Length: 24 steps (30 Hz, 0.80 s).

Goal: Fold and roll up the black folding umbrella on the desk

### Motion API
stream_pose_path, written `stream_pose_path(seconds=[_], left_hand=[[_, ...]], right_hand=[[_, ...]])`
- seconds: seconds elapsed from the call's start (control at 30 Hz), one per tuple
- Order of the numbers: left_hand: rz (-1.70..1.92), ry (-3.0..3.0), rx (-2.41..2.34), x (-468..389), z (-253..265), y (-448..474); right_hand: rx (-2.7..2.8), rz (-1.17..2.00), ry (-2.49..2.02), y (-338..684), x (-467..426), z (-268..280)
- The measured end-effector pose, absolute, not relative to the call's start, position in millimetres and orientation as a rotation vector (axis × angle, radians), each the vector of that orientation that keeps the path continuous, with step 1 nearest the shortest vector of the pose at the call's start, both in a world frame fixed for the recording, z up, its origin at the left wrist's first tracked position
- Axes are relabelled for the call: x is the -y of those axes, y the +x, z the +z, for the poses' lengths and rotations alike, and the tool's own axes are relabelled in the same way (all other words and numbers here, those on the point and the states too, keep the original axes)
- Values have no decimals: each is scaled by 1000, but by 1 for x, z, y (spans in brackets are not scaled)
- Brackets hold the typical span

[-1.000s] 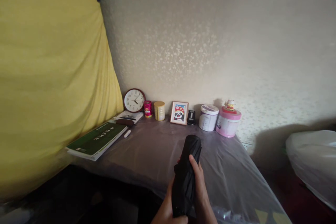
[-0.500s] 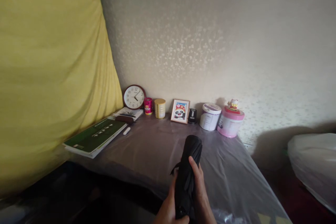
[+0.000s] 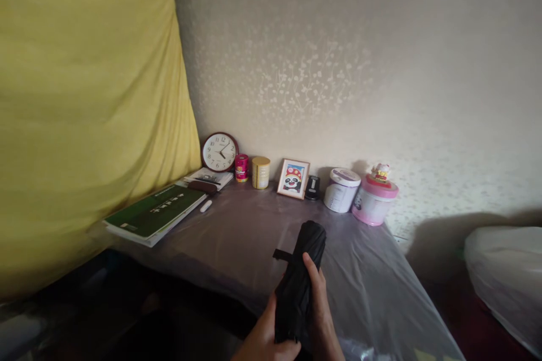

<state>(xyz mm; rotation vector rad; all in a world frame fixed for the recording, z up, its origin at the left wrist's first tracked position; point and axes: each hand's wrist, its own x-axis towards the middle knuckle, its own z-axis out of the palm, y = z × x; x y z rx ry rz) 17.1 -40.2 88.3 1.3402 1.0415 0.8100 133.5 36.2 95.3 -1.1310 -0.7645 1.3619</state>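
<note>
Nearer the person than the picture frame (image 3: 293,179), the left hand (image 3: 266,328) grasps the lower end of a black rolled umbrella (image 3: 295,290) and the right hand (image 3: 322,307) its middle, sound holds on something probably light, soft-clothed and stiff-cored.

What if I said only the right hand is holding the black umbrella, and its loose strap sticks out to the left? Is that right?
Not quite: the right hand isn't alone. The head view shows the left hand holding the black umbrella too, near its lower end. Its loose strap does stick out to the left.
</note>
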Motion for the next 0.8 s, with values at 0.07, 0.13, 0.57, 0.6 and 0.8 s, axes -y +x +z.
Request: stream_pose_path(seconds=[0.07, 0.13, 0.57, 0.6, 0.8], left_hand=[[872, 1452, -1133, 39, 82, 18], [882, 1611, -1335, 38, 77, 19], [1015, 1717, -1386, 21, 75, 8], [968, 1786, -1476, 19, 73, 9], [579, 2054, -1812, 11, 80, 7]], right_hand=[[815, 1327, -1136, 132, -36, 95], [863, 1279, -1154, 130, -35, 94], [962, 1232, -1204, 133, -43, 79], [1021, 1166, -1235, 136, -45, 79], [1314, 762, -1341, 151, -61, 55]])
